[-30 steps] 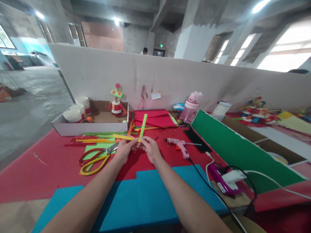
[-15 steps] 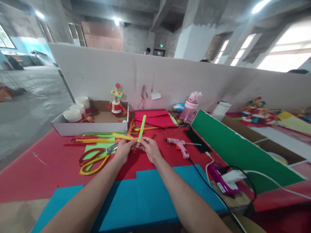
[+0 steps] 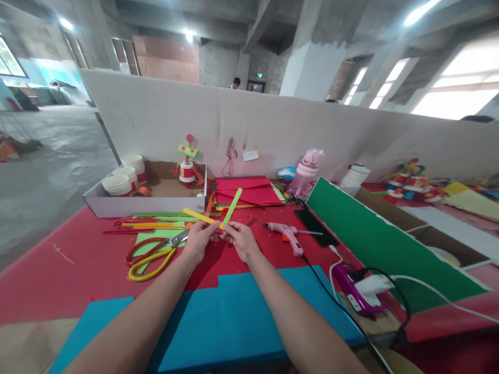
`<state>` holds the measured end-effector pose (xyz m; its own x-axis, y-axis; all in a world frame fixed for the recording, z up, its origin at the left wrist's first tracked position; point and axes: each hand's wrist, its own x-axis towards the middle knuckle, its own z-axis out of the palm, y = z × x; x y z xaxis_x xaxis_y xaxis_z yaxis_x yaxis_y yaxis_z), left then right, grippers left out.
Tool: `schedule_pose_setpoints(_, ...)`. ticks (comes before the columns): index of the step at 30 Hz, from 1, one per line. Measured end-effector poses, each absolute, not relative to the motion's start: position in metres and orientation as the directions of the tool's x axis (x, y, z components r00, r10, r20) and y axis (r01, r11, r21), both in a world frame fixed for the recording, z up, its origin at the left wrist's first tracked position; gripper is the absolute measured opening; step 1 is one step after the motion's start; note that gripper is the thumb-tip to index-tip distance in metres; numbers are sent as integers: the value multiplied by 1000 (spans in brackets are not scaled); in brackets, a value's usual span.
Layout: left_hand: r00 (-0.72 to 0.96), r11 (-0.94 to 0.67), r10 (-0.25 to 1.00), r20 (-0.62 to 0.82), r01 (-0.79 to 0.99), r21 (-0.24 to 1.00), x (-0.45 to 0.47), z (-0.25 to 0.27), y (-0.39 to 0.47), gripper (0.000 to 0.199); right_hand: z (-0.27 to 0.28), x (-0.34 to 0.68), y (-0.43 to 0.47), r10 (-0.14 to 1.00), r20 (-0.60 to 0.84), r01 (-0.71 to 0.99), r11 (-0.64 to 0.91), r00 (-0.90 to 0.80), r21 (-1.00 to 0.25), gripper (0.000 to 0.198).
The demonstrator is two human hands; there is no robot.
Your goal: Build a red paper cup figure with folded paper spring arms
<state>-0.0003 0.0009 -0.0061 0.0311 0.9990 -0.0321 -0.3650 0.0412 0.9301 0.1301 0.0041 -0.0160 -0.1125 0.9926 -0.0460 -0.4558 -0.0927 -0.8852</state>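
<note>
As I pinch yellow and lime-green paper strips between left grip and right grip, joining likely needs firm pressure.

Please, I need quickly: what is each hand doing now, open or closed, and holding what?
Left hand: closed, pinching the yellow strip.
Right hand: closed, pinching the near end of the green strip.

far right of the right hand, windows glare washed-out white below a bright tube light; the ceiling looks dim. soft shadow darkens the blue sheet below the left hand. outward from both, the view stretches and blurs.
</note>
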Motion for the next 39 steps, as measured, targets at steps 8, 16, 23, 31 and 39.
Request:
schedule_pose_setpoints(8,47,25,999,-9,-356,934,-1,-6,0,37,-13,130,3,994,-46,-534,-90,-95,-840,35)
schedule_pose_setpoints(16,86,-21,995,40,-214,977,0,-5,-1,32,-13,129,2,996,-38,-539,-74,-78,-839,32)
schedule_pose_setpoints(23,114,-15,992,48,-273,962,0,-3,-3,28,-12,133,4,985,-97,-650,-169,-146,-741,22)
schedule_pose_setpoints(31,123,-38,990,73,-268,963,0,-9,0,26,-6,139,5,953,-179,-737,-303,-245,-605,11)
schedule_pose_setpoints(39,125,-22,990,60,-285,958,2,-2,-4,30,-7,134,3,984,-72,-650,-160,-160,-743,21)
